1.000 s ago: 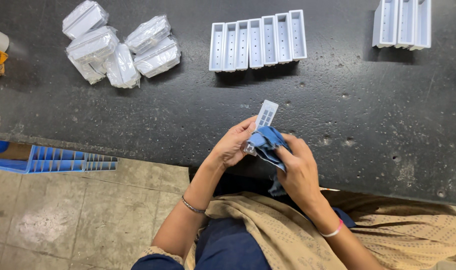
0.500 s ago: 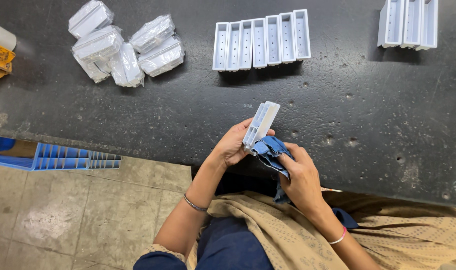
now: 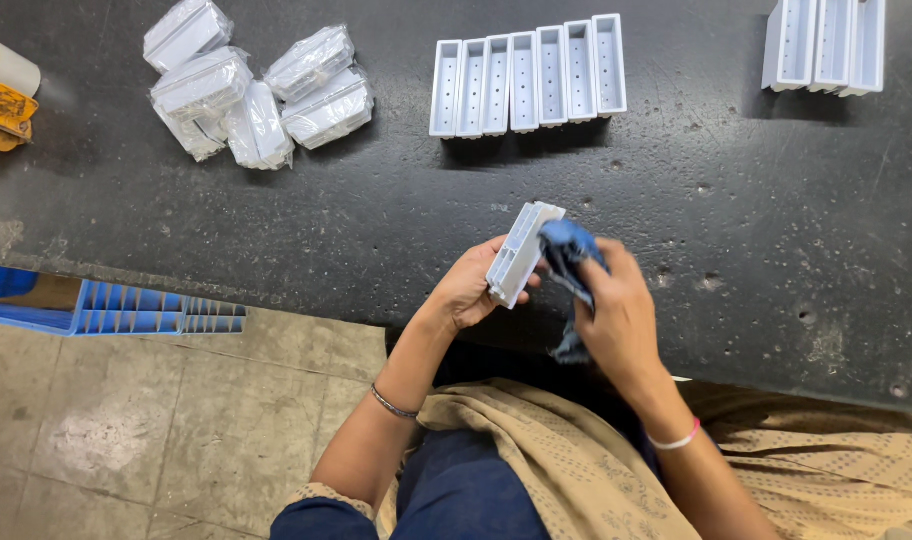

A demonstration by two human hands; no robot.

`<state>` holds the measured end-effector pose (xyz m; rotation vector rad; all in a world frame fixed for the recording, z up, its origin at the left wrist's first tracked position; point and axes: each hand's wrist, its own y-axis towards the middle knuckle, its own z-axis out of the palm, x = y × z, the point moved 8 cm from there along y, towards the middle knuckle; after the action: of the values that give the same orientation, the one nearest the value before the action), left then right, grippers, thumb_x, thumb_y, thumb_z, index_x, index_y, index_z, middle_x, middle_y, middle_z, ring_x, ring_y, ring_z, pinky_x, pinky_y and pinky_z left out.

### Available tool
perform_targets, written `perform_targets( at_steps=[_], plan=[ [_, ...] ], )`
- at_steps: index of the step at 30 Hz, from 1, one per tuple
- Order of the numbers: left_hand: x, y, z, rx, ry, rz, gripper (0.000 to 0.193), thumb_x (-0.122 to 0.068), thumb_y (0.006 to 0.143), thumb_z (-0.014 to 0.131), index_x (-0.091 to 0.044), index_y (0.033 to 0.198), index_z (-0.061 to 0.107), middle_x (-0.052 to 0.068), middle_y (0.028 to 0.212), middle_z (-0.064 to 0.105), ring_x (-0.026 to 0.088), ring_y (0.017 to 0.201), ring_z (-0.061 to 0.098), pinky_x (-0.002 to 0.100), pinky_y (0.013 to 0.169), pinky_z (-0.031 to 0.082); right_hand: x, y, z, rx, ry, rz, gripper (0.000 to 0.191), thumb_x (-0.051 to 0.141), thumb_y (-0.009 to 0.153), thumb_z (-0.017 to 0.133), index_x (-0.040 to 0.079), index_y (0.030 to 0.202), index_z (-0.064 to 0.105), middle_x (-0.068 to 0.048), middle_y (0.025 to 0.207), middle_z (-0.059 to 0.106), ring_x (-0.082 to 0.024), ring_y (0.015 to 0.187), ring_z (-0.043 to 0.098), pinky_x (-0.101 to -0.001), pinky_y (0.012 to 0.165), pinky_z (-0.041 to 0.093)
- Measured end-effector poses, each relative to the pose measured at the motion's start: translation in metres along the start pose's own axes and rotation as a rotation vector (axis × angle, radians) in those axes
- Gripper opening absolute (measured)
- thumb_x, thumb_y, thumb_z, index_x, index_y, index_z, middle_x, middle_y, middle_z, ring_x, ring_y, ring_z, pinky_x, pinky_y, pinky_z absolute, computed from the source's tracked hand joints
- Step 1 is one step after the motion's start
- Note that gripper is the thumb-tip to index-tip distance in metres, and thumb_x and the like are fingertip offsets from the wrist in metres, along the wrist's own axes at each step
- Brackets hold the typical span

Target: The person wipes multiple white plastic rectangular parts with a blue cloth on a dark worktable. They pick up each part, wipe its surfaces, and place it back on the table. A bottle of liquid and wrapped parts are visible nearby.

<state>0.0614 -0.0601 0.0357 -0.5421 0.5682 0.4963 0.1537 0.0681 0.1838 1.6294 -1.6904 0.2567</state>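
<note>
Nearest us, over the near edge of the dark counter [image 3: 276, 230], we see the left hand [image 3: 468, 290] curled around a pale grey plastic tray [image 3: 521, 254], gripping its lower end so that it stands tilted with one long side turned toward the right hand [image 3: 616, 310]. That hand is clenched on a blue cloth [image 3: 568, 250], whose bunched part presses against the tray's side, a hold that suits wiping; a tail of cloth hangs below the palm.

Farther in, toward the far edge, a row of like grey trays [image 3: 529, 75] stands side by side, open faces up, showing small holes. At the far left lies a loose heap of clear-wrapped white packs [image 3: 256, 90]. More trays [image 3: 826, 45] sit at the far right corner.
</note>
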Motion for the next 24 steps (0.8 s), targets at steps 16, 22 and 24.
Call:
perform_targets(
  at_steps=[16, 22, 24],
  plan=[
    [-0.002, 0.005, -0.013, 0.005, -0.143, 0.014, 0.038, -0.013, 0.107, 0.049, 0.005, 0.14, 0.051, 0.022, 0.119, 0.07, 0.02, 0.088, 0.074, 0.033, 0.068, 0.064, 0.034, -0.056, 0.025, 0.543, 0.253, -0.268, 0.039, -0.002, 0.054, 0.074, 0.004, 0.092, 0.069, -0.011, 0.126, 0.064, -0.033, 0.109, 0.061, -0.0424, 0.09, 0.051],
    [-0.007, 0.001, -0.009, -0.012, -0.111, 0.006, 0.04, -0.014, 0.108, 0.049, 0.004, 0.144, 0.05, 0.02, 0.121, 0.069, 0.019, 0.087, 0.073, 0.032, 0.069, 0.063, -0.054, -0.07, -0.015, 0.268, 0.312, 0.081, 0.029, -0.013, 0.074, 0.064, 0.002, 0.099, 0.071, -0.011, 0.12, 0.068, -0.024, 0.106, 0.068, -0.0313, 0.088, 0.052],
    [-0.02, -0.002, -0.011, -0.057, -0.032, 0.059, 0.041, -0.019, 0.108, 0.05, 0.0, 0.144, 0.051, 0.018, 0.12, 0.07, 0.017, 0.086, 0.07, 0.03, 0.068, 0.062, -0.085, -0.071, -0.041, 0.063, 0.251, 0.122, 0.022, -0.009, 0.085, 0.068, 0.0, 0.105, 0.067, -0.011, 0.118, 0.067, -0.022, 0.105, 0.065, -0.0292, 0.092, 0.049]
  ],
)
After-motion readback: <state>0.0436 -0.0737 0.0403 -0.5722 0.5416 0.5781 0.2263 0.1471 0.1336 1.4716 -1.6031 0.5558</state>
